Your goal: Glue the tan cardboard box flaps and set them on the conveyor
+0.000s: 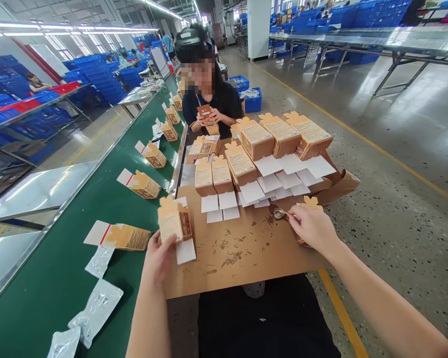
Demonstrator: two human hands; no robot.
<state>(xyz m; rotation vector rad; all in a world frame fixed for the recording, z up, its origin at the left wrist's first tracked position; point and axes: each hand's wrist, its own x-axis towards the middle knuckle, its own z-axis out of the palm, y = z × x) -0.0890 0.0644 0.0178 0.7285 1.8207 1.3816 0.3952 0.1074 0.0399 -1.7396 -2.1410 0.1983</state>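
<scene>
My left hand (160, 256) grips a small brown-and-tan paper carton (170, 224) near the left edge of the cardboard sheet (224, 271). Its top flaps stand up, and a white flap hangs at the lower end. My right hand (313, 227) is closed on a thin handle with a small round metal end (279, 213), lying over dark brown smears on the sheet. Another carton (310, 201) shows partly behind and below that hand; whether the hand touches it I cannot tell. Several cartons (242, 166) lie in rows beyond, white flaps toward me.
On the left, a green conveyor belt (59, 278) carries open cartons (134, 238) and silver pouches (99, 306). A person (212, 112) across from me holds a carton (208, 119) in both hands. Blue crates (252, 101) stand on the floor behind.
</scene>
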